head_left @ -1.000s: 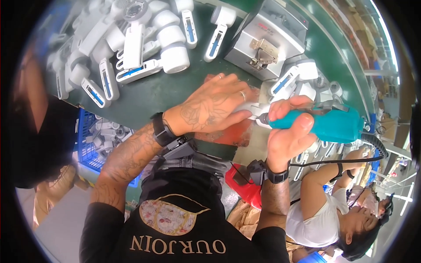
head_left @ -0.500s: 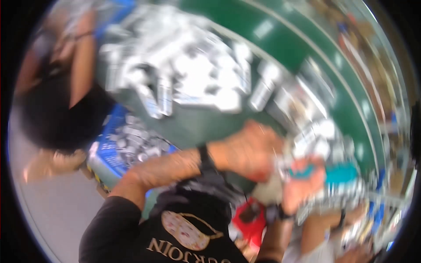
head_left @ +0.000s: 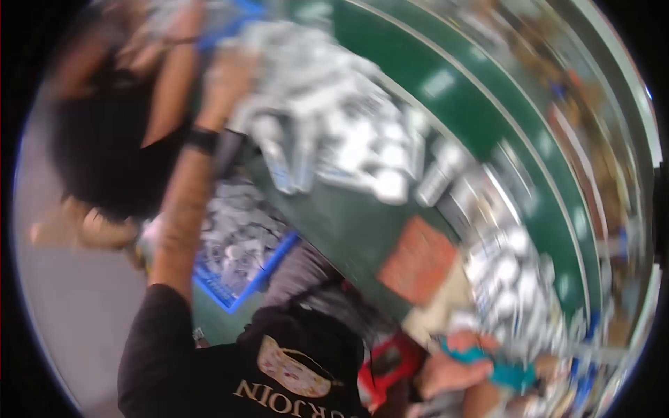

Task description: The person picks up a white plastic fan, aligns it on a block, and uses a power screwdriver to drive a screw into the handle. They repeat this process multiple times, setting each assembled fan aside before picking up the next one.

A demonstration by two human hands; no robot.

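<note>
My left hand point(head_left: 233, 80), with a black band at the wrist, is stretched out over the left end of a heap of white, bottle-like parts point(head_left: 376, 143). Motion smears its fingers, so I cannot tell whether it holds anything. At the lower right, my right hand point(head_left: 453, 369) is closed round a teal-handled tool point(head_left: 470, 353). Blur hides what kind of tool it is. An orange-red square pad point(head_left: 419, 261) lies on the dark green table, beside a beige cloth-like piece point(head_left: 435, 310) close to my right hand.
A blue crate point(head_left: 258, 279) of small grey-white parts stands below my left forearm. Another person point(head_left: 118, 139) is at work on the far left. More white parts point(head_left: 512, 285) pile up at the right. A green conveyor point(head_left: 446, 83) curves behind the table.
My left hand has left the spot beside my right hand and swung to the far left, over the white heap. My right hand is lower, still with the teal-handled tool. The orange-red pad is uncovered.
</note>
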